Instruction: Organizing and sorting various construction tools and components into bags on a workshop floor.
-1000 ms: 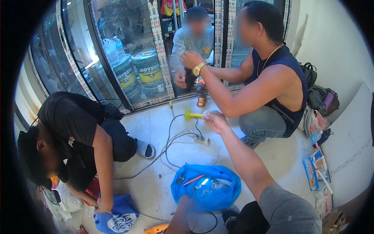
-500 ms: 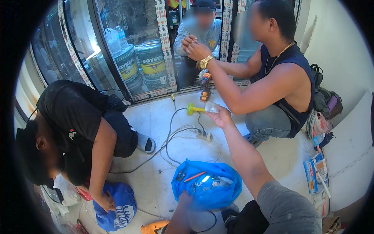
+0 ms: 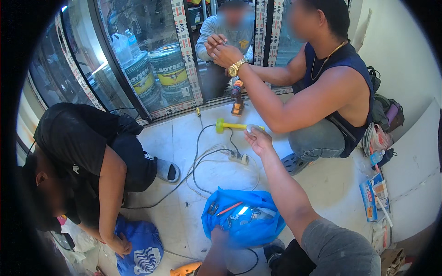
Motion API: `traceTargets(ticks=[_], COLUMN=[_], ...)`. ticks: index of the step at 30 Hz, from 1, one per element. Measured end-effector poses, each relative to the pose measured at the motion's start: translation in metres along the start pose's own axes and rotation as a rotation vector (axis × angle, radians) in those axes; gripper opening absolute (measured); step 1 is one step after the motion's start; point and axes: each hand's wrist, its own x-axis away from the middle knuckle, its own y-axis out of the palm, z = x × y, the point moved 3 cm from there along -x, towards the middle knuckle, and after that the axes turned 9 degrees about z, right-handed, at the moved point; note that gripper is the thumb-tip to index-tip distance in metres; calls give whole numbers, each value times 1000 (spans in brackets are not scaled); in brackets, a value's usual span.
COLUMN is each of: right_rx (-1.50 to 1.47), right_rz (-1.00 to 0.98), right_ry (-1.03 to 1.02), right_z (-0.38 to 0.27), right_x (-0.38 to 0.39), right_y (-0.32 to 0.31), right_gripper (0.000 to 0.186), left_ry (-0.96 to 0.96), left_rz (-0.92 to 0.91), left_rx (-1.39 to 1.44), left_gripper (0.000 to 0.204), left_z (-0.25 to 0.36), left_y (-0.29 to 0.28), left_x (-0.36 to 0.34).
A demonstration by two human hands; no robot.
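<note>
My right hand reaches forward, fingers pinched on a small clear plastic packet. Behind the packet a yellow-green mallet lies on the floor, part of its handle covered by the packet and my fingers. My left hand, somewhat blurred, is closed on the near rim of a blue plastic bag. Inside the opened bag lie a red pencil, a small dark tool and several metal pieces too small to make out.
A power strip with tangled cables lies ahead, near a cordless drill. One person crouches at right, another bends over a blue cloth bag at left. A third sits by the glass doors. An orange power tool lies near me.
The view has shifted slightly. My right hand and the packet have moved a little along the mallet handle, whose far end now shows. My left hand stays at the bag's rim.
</note>
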Motion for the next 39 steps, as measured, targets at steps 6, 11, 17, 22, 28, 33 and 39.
traceTargets(ticks=[6, 11, 17, 22, 28, 33, 39], right_rx=[-181, -169, -187, -234, -35, 27, -165], right_rz=[-104, -17, -41, -70, 198, 207, 56], right_ry=[91, 59, 15, 23, 56, 107, 200], right_z=[-3, -4, -7, 6, 37, 71, 77], right_x=[-26, -56, -66, -76, -117, -140, -178], right_y=[-22, -37, -43, -41, -96, -100, -29], right_gripper=[34, 43, 40, 37, 30, 32, 29], left_ry=[41, 53, 51, 7, 31, 1, -63], left_rz=[14, 24, 16, 17, 25, 57, -10], left_rx=[12, 13, 7, 7, -19, 72, 73], left_gripper=[42, 41, 40, 40, 39, 38, 34], left_z=[5, -3, -2, -8, -9, 0, 0], left_y=[-2, 0, 0, 0, 4, -1, 2], left_x=[3, -4, -6, -6, -3, 3, 0])
